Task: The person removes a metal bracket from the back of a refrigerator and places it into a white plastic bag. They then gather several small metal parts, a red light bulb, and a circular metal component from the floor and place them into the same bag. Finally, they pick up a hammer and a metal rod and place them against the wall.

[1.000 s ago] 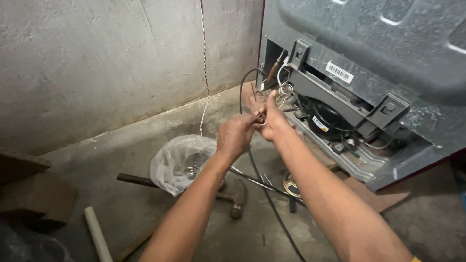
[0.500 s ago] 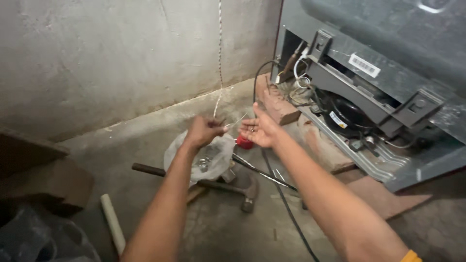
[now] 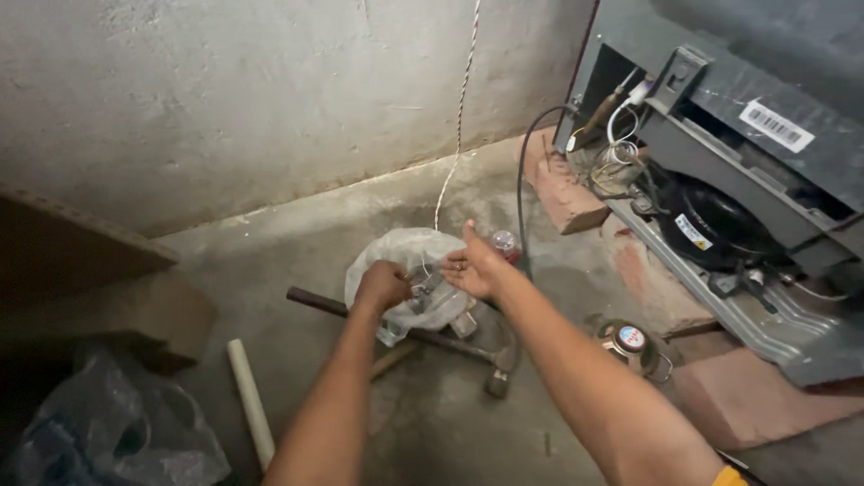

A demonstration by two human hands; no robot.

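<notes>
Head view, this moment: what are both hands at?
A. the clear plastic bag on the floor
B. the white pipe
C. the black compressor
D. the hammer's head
A: the left hand is closed at the clear plastic bag and the right hand is open, palm up, just above it; the compressor, white pipe and hammer lie apart from both hands.

A single head-worn camera looks steeply down and forward from above the concrete floor (image 3: 432, 423), facing the wall. The clear plastic bag (image 3: 409, 256) sits near the frame's centre, fairly close; the appliance's open back (image 3: 720, 207) fills the upper right beyond the bag. No second view overlaps.
</notes>
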